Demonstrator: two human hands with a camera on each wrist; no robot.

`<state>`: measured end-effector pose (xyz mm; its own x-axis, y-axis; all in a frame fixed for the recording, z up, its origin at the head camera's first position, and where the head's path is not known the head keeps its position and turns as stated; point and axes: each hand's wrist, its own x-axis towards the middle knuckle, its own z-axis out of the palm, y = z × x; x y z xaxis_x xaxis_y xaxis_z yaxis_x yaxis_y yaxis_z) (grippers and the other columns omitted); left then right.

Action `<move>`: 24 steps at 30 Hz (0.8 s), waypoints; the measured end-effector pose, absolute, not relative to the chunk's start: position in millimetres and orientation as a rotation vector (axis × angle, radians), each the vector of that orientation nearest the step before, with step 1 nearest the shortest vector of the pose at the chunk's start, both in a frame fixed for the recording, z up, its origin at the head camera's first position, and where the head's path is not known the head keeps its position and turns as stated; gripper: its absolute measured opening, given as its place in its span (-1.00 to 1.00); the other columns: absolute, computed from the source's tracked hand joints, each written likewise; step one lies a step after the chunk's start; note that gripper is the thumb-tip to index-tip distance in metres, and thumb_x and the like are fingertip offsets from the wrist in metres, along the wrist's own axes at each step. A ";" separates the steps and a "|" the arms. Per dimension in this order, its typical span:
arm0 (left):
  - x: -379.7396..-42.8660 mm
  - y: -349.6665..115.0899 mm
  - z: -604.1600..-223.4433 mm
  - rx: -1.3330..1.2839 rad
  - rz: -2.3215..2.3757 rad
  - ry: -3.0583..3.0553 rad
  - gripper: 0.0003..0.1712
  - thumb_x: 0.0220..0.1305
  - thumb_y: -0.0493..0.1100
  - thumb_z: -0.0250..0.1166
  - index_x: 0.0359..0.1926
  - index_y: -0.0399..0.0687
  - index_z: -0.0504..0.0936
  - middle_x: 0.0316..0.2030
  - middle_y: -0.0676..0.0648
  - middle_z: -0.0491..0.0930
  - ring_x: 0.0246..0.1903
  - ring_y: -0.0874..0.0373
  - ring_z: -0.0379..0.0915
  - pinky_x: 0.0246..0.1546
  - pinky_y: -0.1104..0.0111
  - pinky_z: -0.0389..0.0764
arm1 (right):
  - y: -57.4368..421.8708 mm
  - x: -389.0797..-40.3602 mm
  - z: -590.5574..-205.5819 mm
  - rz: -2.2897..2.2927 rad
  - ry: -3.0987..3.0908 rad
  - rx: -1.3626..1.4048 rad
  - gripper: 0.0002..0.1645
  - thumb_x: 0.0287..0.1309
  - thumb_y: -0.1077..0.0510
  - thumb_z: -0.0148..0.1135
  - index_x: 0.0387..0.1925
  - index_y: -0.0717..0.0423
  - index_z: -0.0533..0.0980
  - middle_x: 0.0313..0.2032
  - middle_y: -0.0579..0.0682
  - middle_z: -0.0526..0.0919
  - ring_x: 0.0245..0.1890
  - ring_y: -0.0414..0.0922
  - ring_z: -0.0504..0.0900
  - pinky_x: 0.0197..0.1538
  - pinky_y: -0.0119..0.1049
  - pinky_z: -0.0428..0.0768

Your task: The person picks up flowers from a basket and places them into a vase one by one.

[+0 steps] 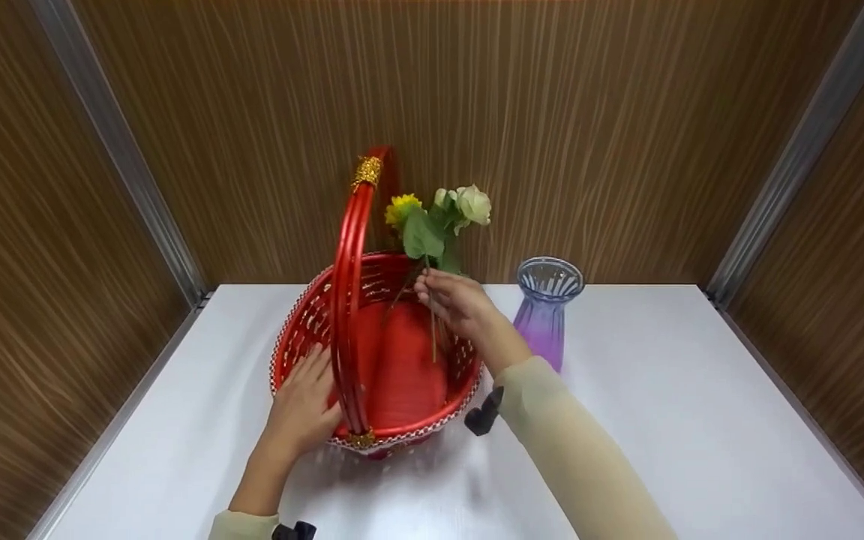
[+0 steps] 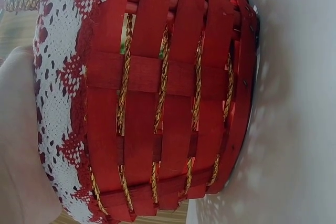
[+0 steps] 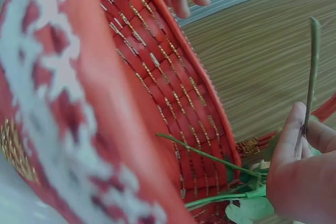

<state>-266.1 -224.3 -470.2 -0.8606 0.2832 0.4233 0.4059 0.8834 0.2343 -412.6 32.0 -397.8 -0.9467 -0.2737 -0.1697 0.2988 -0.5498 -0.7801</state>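
A red woven basket (image 1: pixel 402 382) with a tall arched handle (image 1: pixel 349 247) stands on the table. My left hand (image 1: pixel 304 397) rests on its left rim, fingers reaching over the inside; in the right wrist view its fingertips (image 3: pixel 181 3) show at the rim. Over the basket's right side, my right hand (image 1: pixel 458 300) pinches a thin green flower stem (image 3: pixel 314 61) between thumb and fingers. Just beyond that hand, a white rose (image 1: pixel 473 205), a yellow flower (image 1: pixel 402 208) and a green leaf (image 1: pixel 423 234) cluster together. Other stems (image 3: pixel 205 156) slant across the basket's inside.
A glass vase (image 1: pixel 544 315), clear bluish above and purple below, stands right of the basket, beside my right forearm. Wood-grain panels (image 1: pixel 552 112) enclose the white table (image 1: pixel 664 420) at the back and sides. White lace (image 2: pixel 58 103) trims the basket's rim.
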 end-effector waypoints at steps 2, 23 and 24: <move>-264.8 -225.9 -470.6 -0.502 -0.446 -2.674 -0.21 0.21 -0.04 0.13 0.42 -0.32 0.31 0.41 -0.31 0.31 0.47 -0.24 0.09 0.46 -0.05 0.16 | 34.3 -409.3 -395.6 -2.513 1.262 0.021 -0.80 0.32 0.42 0.10 -0.06 0.29 0.53 -0.35 0.09 0.72 -0.36 -0.16 0.72 -0.22 -0.41 0.71; -249.6 -226.3 -467.9 -0.484 -0.464 -2.675 -0.22 0.34 0.13 0.10 0.42 -0.27 0.34 0.38 -0.33 0.34 0.46 -0.23 0.10 0.47 -0.02 0.14 | 51.6 -368.1 -372.1 -2.483 1.242 -0.097 -0.56 0.35 0.40 0.06 0.23 0.28 0.34 -0.19 0.07 0.68 -0.28 -0.14 0.72 0.00 -0.28 0.70; -249.4 -226.4 -467.5 -0.481 -0.467 -2.676 -0.22 0.34 0.13 0.10 0.42 -0.26 0.34 0.38 -0.32 0.34 0.47 -0.22 0.09 0.47 -0.01 0.13 | 52.7 -366.9 -370.8 -2.483 1.240 -0.101 -0.60 0.35 0.40 0.06 0.20 0.27 0.36 -0.19 0.07 0.68 -0.28 -0.14 0.72 0.02 -0.27 0.69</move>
<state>-249.4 -226.4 -467.5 -0.8691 0.2628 0.4191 0.3892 0.8861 0.2515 -366.9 52.7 -370.8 -0.9317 -0.3502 -0.0962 0.2872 -0.5486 -0.7852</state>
